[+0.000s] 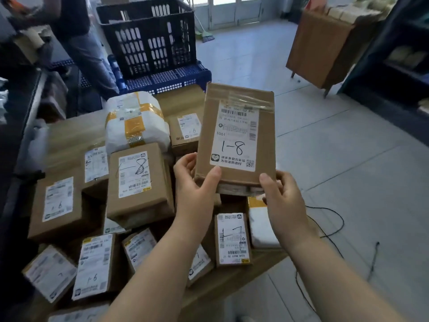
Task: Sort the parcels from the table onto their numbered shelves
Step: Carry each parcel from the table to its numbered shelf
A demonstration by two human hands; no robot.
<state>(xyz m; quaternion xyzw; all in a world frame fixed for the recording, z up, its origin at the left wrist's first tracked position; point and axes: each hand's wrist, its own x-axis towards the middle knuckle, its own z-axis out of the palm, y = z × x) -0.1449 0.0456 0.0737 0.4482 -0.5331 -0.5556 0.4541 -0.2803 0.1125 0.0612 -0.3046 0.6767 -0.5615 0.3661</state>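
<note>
A flat brown cardboard parcel with a white label marked "1-8" is held up above the table, tilted towards me. My left hand grips its lower left corner, thumb on the label. My right hand grips its lower right corner. Below lies a wooden table covered with several labelled parcels: a box also marked "1-8", one marked "1-7", one marked "1-6", and a white bag bound with yellow tape.
A dark plastic crate stands on a blue crate behind the table. A person in jeans stands at the back left. Dark shelving is at the right, a brown cabinet beside it. A black cord trails on the tiled floor.
</note>
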